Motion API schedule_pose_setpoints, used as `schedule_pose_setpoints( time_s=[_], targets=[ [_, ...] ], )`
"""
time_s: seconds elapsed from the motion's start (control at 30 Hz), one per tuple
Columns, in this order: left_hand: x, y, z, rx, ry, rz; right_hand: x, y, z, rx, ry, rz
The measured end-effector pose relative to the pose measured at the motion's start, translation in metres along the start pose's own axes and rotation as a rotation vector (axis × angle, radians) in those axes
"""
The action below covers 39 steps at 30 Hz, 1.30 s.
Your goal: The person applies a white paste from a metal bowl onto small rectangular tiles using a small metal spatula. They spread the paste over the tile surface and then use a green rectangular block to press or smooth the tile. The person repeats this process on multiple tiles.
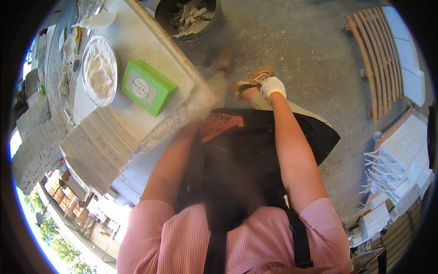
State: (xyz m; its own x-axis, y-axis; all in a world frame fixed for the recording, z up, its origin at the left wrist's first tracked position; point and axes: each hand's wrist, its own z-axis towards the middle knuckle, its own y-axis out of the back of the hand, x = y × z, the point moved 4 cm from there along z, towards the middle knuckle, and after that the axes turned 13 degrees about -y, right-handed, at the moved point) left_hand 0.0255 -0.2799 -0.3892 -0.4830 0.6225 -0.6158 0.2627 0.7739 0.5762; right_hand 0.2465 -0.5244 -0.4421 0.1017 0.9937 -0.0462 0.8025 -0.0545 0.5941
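My right hand [273, 89], in a white knitted glove with a yellow cuff, is lowered by my bent leg, just beside a tan shoe [262, 75] with pale laces. Its fingers look curled in a compact shape, and anything inside them is hidden. My left forearm [171, 157] reaches forward between the table edge and my black apron [242, 155]. The left hand is blurred and hidden at the apron's edge, so its fingers do not show. On the table nearest to it stands a green and white cardboard box [148, 87].
The pale table [180, 75] carries a clear oval bowl [99, 71] of whitish material, a translucent bottle [98, 20] and stacked grey-beige strips [98, 148]. Beyond is a black bucket [214, 27] of broken pieces. A wooden pallet [376, 64] and strapped white blocks [401, 160] lie right.
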Motion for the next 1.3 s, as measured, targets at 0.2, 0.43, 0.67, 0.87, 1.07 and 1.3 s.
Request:
schedule_pose_setpoints(
  time_s=[0.2,0.43,0.67,0.87,1.07,1.3],
  targets=[
    [-0.008,0.008,-0.001,0.004,0.092,-0.024,-0.002,-0.012,0.010,0.095,0.094,-0.066],
    [-0.017,0.011,-0.007,-0.036,-0.080,-0.027,-0.008,-0.022,0.024,0.301,0.312,-0.176],
    [-0.057,0.038,-0.024,-0.166,0.004,-0.238,0.004,0.007,-0.012,0.319,0.330,-0.107],
    [-0.080,0.053,-0.022,-0.140,-0.174,0.061,-0.003,0.024,-0.004,0.218,0.106,-0.006],
    [-0.077,0.046,-0.004,0.086,-0.164,0.148,-0.011,0.005,0.021,0.259,0.189,0.075],
    [-0.065,0.046,-0.022,-0.277,-0.110,-0.287,-0.007,-0.015,0.035,0.257,0.389,-0.252]
  ],
)
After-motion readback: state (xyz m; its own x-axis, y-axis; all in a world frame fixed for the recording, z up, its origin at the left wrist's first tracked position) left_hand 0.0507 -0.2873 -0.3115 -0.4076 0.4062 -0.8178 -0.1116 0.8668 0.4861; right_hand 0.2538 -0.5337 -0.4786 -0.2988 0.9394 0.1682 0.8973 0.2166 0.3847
